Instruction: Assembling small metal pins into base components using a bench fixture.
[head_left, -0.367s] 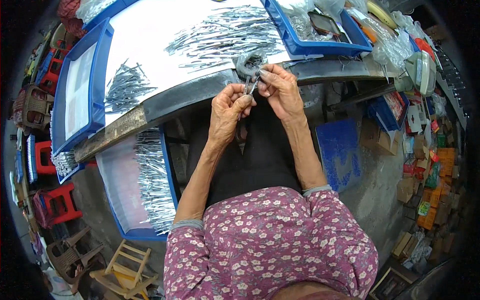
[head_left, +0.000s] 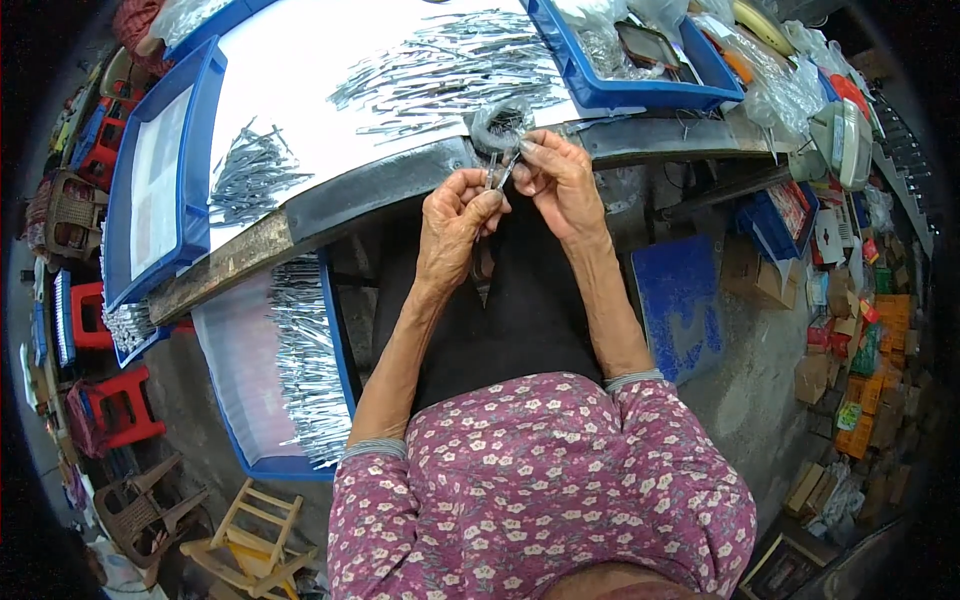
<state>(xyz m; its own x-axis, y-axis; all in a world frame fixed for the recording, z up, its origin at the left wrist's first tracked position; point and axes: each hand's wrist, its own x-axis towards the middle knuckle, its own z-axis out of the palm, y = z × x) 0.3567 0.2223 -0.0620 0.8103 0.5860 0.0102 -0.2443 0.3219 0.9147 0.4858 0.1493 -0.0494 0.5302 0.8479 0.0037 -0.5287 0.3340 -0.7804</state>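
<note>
Just off the table's front edge, both of my hands meet over my lap. My left hand (head_left: 452, 225) is closed, pinching slim silvery metal pieces (head_left: 506, 173) between thumb and forefinger. To its right, my right hand (head_left: 563, 187) is closed in a pinch at their upper end; whatever small thing it grips is too small to make out. Right beyond the fingertips, a small round translucent dish (head_left: 486, 137) with dark contents sits at the table edge. Behind it spreads a large heap of thin metal strips (head_left: 450, 80) on the white tabletop (head_left: 300, 60).
A smaller heap of dark strips (head_left: 253, 178) lies at left, beside a blue tray (head_left: 198, 150). Another blue tray (head_left: 650, 97) with plastic bags stands at right. Below the table, a blue-rimmed tray (head_left: 290, 467) holds more strips. A small wooden chair (head_left: 250, 540) stands lower left.
My fingers have shifted very slightly around the metal pieces, and the right hand has turned a little. The heaps and trays look the same.
</note>
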